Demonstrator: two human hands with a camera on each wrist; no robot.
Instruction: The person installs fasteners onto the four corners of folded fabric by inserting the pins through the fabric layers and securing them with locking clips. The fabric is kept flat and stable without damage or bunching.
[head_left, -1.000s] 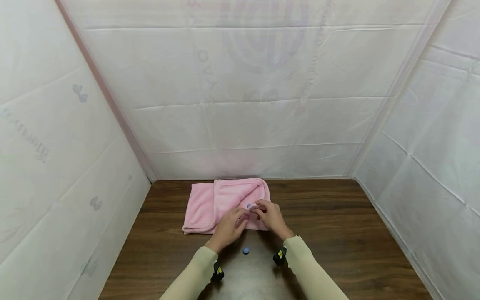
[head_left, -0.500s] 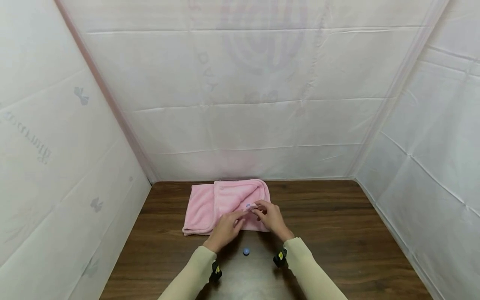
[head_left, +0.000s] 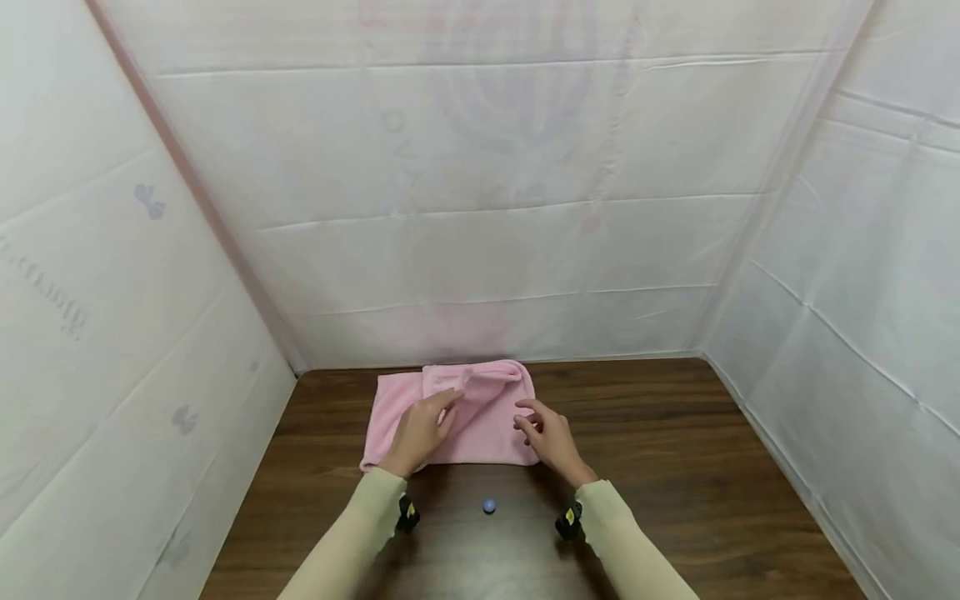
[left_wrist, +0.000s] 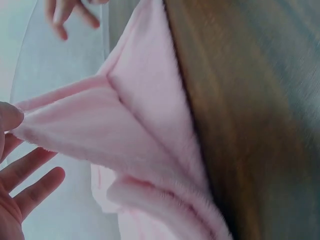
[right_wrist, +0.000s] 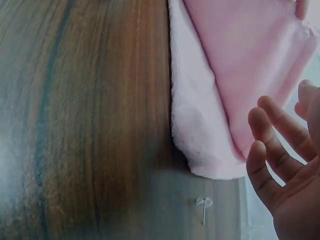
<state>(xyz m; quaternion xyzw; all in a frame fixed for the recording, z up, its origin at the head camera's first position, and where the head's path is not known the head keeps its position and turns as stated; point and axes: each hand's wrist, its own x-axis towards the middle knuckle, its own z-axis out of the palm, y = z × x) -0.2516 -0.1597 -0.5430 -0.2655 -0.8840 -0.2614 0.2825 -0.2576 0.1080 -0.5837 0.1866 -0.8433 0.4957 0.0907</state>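
A pink fleecy towel (head_left: 495,429) lies folded at the back of the table. My left hand (head_left: 420,429) pinches one corner of it between thumb and fingers and holds that corner raised, as the left wrist view shows; the towel's lifted flap (left_wrist: 85,120) stretches away from the fingertips. A small clear spot (right_wrist: 306,32) shows near the raised corner. Over the towel's right edge hovers my right hand (head_left: 553,437), fingers loosely bent and apart, with nothing seen between them. Some of its fingers are cut off in the right wrist view.
A small round blue piece (head_left: 489,506) lies on the dark wooden table (head_left: 660,467) between the forearms. Past the towel's edge in the right wrist view is a small pin with a clear head (right_wrist: 203,209). White sheet walls (head_left: 480,250) enclose the back and sides.
The left hand has moved left and slightly up, lifting and folding back the towel's corner. The right hand has parted from the towel's corner. The blue spot between the hands is out of sight.
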